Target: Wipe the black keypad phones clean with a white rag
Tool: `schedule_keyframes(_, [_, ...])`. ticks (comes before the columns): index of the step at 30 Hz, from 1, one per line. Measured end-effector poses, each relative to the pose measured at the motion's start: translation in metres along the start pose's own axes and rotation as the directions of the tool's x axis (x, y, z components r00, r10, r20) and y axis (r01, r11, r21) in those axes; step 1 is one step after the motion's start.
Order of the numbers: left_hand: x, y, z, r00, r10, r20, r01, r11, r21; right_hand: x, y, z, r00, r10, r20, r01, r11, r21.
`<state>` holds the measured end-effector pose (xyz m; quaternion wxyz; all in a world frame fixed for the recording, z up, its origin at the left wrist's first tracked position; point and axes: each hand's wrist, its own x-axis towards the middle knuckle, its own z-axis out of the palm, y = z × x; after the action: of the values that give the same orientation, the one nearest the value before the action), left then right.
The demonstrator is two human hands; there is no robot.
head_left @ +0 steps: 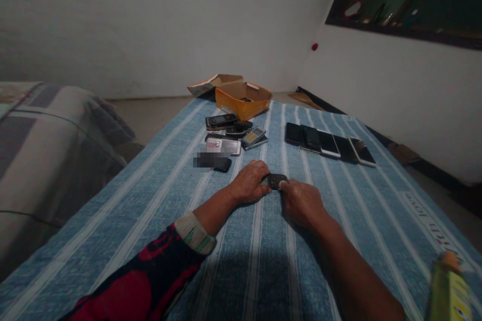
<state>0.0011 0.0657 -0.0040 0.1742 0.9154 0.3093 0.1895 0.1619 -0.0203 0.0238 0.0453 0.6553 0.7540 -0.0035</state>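
Observation:
A dark keypad mobile phone [277,180] lies at the middle of the blue striped cloth, its keys facing up. My left hand [250,180] is closed around its left end, covering part of it. The fingers of my right hand [303,200] are pinched at the phone's right end, with a small pale thing [282,185] at their tips, too small to name. Beyond my left hand lies a loose group of old phones, among them a silver-pink phone [226,145] and a blue-grey keypad phone [253,135].
An open orange cardboard box [241,105] stands at the far end of the striped cloth [150,200]. Several flat smartphones [327,143] lie in a row at the right. A bottle [448,291] stands at the near right corner. A covered piece of furniture [45,160] is at the left.

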Motion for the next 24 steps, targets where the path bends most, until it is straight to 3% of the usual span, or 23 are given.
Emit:
schedule_keyframes(8, [0.001,-0.001,0.002,1.000,-0.003,-0.013,0.003,1.000,0.012,0.011,-0.003,-0.001,0.991,0.077,-0.107,-0.076,0.997,0.021])
schedule_keyframes(16, [0.000,-0.001,0.001,1.000,0.015,-0.018,-0.014,1.000,0.028,0.004,-0.009,0.001,1.000,-0.027,-0.014,0.027,0.999,0.016])
schedule_keyframes(24, [0.001,0.000,0.003,1.000,-0.005,-0.021,0.006,1.000,0.025,0.014,-0.016,-0.001,0.997,0.009,-0.081,-0.007,1.000,0.023])
